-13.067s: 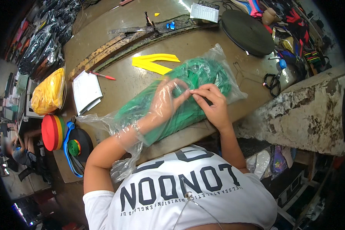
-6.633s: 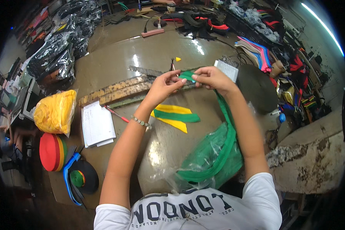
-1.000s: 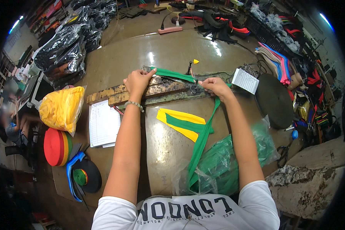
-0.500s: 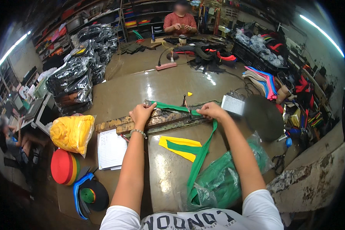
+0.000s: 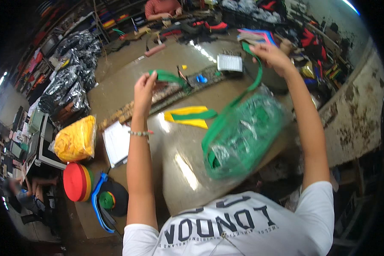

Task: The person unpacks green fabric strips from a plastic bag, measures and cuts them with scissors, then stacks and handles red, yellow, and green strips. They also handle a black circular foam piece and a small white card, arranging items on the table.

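Right hand (image 5: 272, 56) has moved far right, clear of the board (image 5: 168, 97), pinching the green band (image 5: 220, 123), while the left hand (image 5: 144, 88) pinches a green strip (image 5: 168, 77) above the board; excess band tension could drag the near-right bag (image 5: 256, 128).

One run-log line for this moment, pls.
left hand: holds short green strip | right hand: holds long green strip running to clear bag | yellow strip: on table
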The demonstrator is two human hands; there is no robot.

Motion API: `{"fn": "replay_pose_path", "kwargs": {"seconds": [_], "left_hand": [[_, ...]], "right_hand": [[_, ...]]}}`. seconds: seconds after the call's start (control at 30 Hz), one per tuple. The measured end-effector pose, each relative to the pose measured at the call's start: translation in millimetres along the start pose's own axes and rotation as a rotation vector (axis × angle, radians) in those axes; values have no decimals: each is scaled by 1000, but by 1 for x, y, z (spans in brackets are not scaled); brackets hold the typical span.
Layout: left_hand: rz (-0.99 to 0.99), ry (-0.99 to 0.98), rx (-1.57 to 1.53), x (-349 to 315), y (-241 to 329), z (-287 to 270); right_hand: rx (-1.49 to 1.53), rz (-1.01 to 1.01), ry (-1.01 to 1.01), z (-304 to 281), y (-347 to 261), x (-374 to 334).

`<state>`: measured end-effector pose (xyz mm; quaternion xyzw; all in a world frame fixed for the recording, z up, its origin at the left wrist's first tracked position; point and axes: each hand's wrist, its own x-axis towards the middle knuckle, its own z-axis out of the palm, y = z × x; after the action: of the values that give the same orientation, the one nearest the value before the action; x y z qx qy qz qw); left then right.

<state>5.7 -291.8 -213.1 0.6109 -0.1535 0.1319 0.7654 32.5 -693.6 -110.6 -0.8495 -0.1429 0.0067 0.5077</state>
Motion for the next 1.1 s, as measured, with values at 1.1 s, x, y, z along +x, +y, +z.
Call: {"fn": "replay_pose_path", "kwargs": {"seconds": [1.1], "left_hand": [[-271,221,9,-263,30,104]], "right_hand": [[-1057,14,-429,229,26,-201]]}}
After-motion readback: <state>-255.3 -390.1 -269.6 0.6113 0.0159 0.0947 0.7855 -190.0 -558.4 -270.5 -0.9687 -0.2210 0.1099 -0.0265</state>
